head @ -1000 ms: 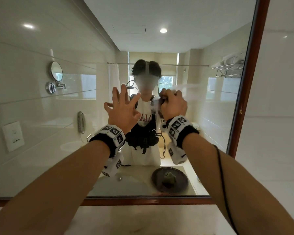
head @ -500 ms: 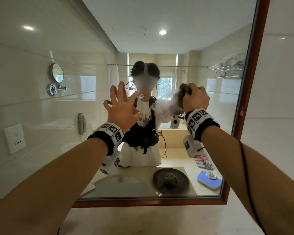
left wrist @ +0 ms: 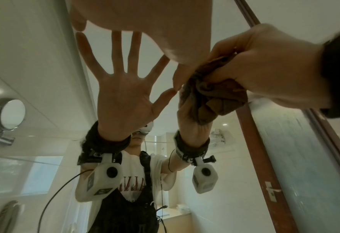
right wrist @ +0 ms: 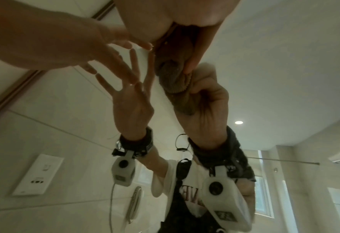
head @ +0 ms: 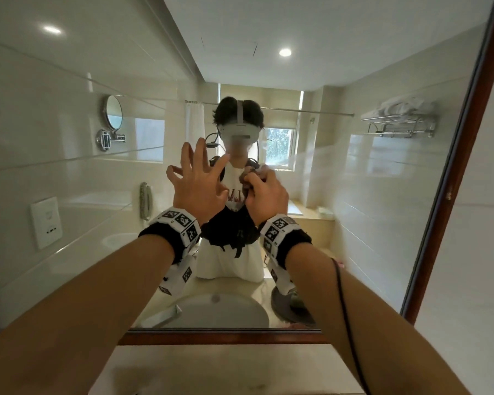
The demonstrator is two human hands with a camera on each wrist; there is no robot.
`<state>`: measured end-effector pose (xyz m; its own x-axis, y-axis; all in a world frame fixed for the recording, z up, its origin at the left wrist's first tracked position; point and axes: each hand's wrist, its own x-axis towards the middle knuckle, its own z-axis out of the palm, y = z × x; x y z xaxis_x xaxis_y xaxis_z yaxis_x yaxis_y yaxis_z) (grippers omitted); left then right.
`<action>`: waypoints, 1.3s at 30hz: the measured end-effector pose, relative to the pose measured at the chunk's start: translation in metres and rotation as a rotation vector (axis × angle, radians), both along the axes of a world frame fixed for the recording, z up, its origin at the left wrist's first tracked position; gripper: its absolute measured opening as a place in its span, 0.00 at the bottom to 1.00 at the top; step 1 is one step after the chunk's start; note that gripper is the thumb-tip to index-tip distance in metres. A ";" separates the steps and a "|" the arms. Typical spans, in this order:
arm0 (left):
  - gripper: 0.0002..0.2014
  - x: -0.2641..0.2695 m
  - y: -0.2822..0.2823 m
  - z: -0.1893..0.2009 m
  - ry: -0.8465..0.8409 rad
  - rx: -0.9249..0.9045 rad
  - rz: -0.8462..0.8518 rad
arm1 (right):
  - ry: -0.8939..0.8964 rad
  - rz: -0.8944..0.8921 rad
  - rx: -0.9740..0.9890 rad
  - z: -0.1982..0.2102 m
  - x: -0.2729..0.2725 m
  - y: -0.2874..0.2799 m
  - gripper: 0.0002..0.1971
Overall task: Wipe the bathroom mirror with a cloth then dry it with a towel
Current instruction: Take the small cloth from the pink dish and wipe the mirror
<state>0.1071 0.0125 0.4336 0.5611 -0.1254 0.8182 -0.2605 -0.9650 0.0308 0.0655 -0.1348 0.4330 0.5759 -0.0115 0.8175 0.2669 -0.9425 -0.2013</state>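
Gripping cloth (head: 250, 174) w/ right hand (head: 265, 196), apparently on mirror (head: 382, 223)

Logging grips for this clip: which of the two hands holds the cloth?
The right hand, curled round the bunched brown cloth; the left hand is spread, holding nothing.

Cloth (left wrist: 215, 96): dull brown, bunched into darker folds.
Mirror frame (head: 451, 178): reddish-brown wood.
Wrist bands (head: 180, 223): white blocks printed with black square marker patterns, over black cuffs.
Wall tiles (head: 468, 252): glossy cream-white.
Desk (head: 226, 369): pale beige stone.
Cable (head: 345, 309): black, along the right forearm.
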 end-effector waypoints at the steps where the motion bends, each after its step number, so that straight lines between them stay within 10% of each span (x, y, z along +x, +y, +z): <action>1: 0.37 0.001 0.004 -0.002 -0.018 0.015 -0.007 | -0.007 -0.018 -0.017 0.000 0.000 0.000 0.12; 18: 0.38 0.011 0.001 -0.009 -0.054 0.018 -0.020 | -0.097 -0.417 0.365 0.040 -0.018 -0.130 0.22; 39: 0.34 0.014 0.039 -0.002 -0.129 0.032 -0.089 | -0.139 -0.096 0.008 0.013 0.017 0.011 0.10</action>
